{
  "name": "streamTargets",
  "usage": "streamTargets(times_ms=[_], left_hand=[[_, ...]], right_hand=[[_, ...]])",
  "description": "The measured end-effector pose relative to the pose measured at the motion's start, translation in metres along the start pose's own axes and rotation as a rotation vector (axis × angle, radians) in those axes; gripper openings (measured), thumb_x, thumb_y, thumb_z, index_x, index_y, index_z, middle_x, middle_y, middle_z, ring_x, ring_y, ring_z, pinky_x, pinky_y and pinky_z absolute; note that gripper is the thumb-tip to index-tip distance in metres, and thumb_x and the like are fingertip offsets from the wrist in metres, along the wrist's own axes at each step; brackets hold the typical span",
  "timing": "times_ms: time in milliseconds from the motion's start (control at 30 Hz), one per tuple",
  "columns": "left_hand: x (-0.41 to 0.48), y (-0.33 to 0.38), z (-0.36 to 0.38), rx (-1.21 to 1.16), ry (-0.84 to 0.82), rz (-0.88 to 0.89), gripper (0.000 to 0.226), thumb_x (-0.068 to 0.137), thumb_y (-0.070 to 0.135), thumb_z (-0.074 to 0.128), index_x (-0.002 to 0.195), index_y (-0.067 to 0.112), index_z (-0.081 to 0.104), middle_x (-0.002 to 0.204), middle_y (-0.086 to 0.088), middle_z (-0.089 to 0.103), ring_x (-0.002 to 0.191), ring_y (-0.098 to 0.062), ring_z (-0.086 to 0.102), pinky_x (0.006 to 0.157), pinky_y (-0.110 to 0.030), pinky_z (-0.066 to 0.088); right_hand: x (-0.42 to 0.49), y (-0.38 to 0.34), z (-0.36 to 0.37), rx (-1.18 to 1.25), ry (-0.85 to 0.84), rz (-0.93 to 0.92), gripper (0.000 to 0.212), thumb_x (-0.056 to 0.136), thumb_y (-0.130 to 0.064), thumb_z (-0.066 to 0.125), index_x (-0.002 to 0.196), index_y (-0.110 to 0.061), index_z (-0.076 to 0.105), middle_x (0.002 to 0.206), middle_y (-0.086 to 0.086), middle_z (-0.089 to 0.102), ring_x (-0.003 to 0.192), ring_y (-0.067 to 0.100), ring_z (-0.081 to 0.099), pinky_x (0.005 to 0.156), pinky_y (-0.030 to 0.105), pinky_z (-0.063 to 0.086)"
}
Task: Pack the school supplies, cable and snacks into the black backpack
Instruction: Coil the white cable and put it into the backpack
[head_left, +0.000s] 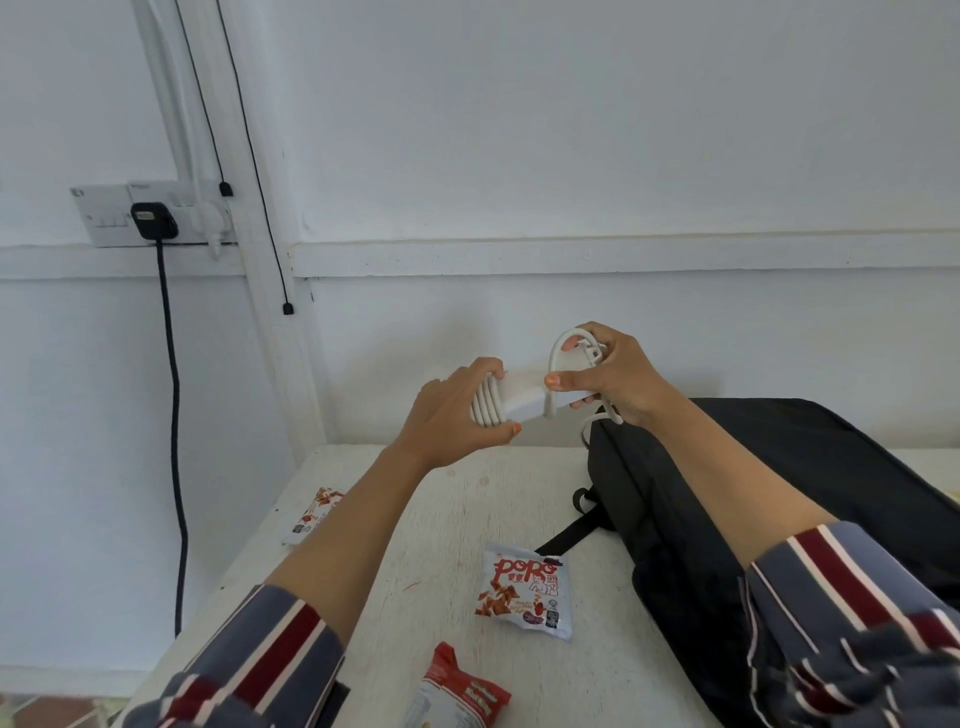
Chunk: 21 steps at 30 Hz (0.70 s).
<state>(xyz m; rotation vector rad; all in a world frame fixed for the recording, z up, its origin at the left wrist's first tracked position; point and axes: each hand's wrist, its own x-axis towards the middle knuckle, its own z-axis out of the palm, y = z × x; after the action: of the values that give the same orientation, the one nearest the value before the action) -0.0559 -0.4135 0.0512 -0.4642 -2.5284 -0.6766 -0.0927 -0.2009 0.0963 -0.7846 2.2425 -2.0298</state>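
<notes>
Up above the far edge of the worktop (467, 499), we hold the white cable (485, 410) in the air between both hands. Our left hand (452, 410) curls round a bundle of its coils, thumb under and fingers over. The coils wrap one end of a white block (522, 397). Our right hand (615, 376) grips the block's other end, thumb pressed on its near face. A loop of cable arches over the index finger and more strands hang below the palm.

The backpack (779, 467) lies flat on the right of the worktop, under our right forearm; we cannot tell whether it is zipped or open. Three snacks lie on the worktop. A white pack (524, 592) sits between our forearms, just beside a backpack strap. A second pack (314, 514) lies by the left edge, partly hidden by the left forearm. A red-topped pack (457, 686) is at the bottom. On the wall at left, a black plug (150, 221) sits in a socket (104, 218), its cord hanging down.
</notes>
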Motion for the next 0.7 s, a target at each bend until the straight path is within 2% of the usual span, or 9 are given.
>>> streamTargets(times_ms=[100,200,300,433,567,633,700], left_hand=[[-0.001,-0.005,-0.004,0.002,-0.027,0.027,0.073,0.062,0.064,0.052,0.128,0.035,0.04,0.11,0.007,0.05,0.088,-0.011,0.049,0.07,-0.02,0.037],[-0.004,-0.006,-0.004,-0.041,-0.024,0.015,0.072,0.063,0.067,0.049,0.129,0.039,0.042,0.118,0.01,0.05,0.095,-0.008,0.047,0.077,-0.024,0.038],[-0.007,-0.009,-0.001,-0.081,-0.026,-0.006,0.073,0.063,0.07,0.051,0.128,0.038,0.041,0.12,0.011,0.049,0.097,-0.009,0.048,0.08,-0.027,0.043],[-0.01,-0.013,0.009,-0.146,-0.068,-0.014,0.086,0.055,0.072,0.066,0.127,0.039,0.034,0.121,0.012,0.047,0.101,-0.011,0.051,0.082,-0.033,0.051],[-0.009,-0.008,0.019,-0.178,0.002,-0.004,0.077,0.056,0.062,0.071,0.121,0.04,0.035,0.116,0.01,0.05,0.098,-0.014,0.053,0.078,-0.04,0.053],[-0.006,-0.008,0.019,-0.196,0.038,0.005,0.074,0.056,0.058,0.072,0.119,0.041,0.037,0.114,0.011,0.051,0.097,-0.015,0.053,0.079,-0.042,0.052],[-0.004,-0.01,0.016,-0.173,0.058,0.019,0.073,0.056,0.059,0.071,0.119,0.04,0.039,0.114,0.012,0.052,0.097,-0.013,0.053,0.08,-0.04,0.052]], right_hand=[[-0.001,-0.002,-0.001,0.0,-0.008,-0.024,0.033,0.065,0.005,0.078,0.083,-0.013,0.056,0.078,0.003,0.056,0.061,0.009,0.062,0.049,0.027,0.055],[-0.001,-0.003,-0.001,-0.01,-0.005,-0.034,0.033,0.065,0.003,0.078,0.083,-0.013,0.056,0.079,0.002,0.055,0.063,0.011,0.061,0.05,0.028,0.055],[0.0,-0.004,-0.002,-0.027,-0.005,-0.04,0.033,0.064,0.002,0.079,0.084,-0.013,0.057,0.08,0.003,0.054,0.065,0.013,0.06,0.05,0.028,0.055],[0.002,-0.007,-0.002,-0.074,-0.02,-0.048,0.034,0.064,0.002,0.079,0.087,-0.011,0.058,0.079,0.0,0.055,0.062,0.008,0.06,0.051,0.027,0.054],[0.001,-0.009,-0.009,-0.14,-0.049,-0.03,0.032,0.066,-0.004,0.08,0.088,-0.014,0.06,0.077,-0.003,0.056,0.063,0.009,0.058,0.051,0.027,0.051],[0.002,-0.014,-0.014,-0.264,-0.095,-0.029,0.034,0.067,-0.01,0.081,0.094,-0.013,0.062,0.079,-0.004,0.058,0.064,0.003,0.056,0.053,0.021,0.047],[0.003,-0.022,-0.017,-0.41,-0.156,-0.04,0.037,0.068,-0.015,0.081,0.099,-0.014,0.063,0.088,-0.007,0.059,0.068,-0.009,0.054,0.061,0.006,0.043]])
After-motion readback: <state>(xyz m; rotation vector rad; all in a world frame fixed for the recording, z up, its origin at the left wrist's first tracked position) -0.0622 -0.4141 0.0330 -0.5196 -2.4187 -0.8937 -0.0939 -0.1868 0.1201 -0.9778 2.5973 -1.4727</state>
